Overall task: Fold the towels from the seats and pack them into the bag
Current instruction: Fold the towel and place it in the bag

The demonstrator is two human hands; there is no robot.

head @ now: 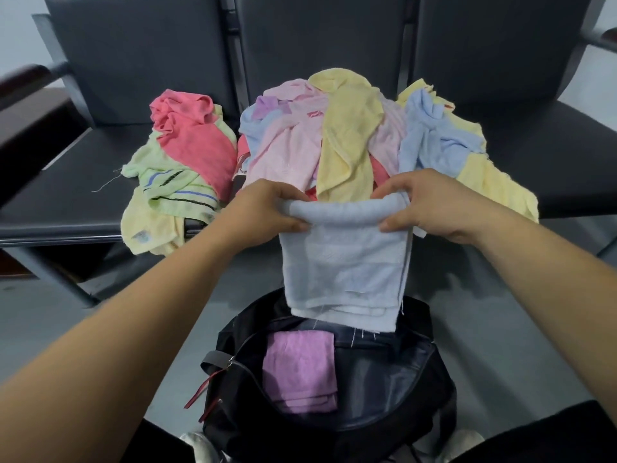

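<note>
Seats (66,202) hold loose towels (347,128); left hand (263,208) and right hand (434,208) grip 1 folded towel (344,262) above bag (384,396).

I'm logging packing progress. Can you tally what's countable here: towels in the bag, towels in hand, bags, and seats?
Purple towel folded in the bag: 1
Light blue towel held by left hand and right hand: 1
Bag: 1
Seats: 3
Total: 6
Loose towels heaped on the seats are too tangled to count.
</note>
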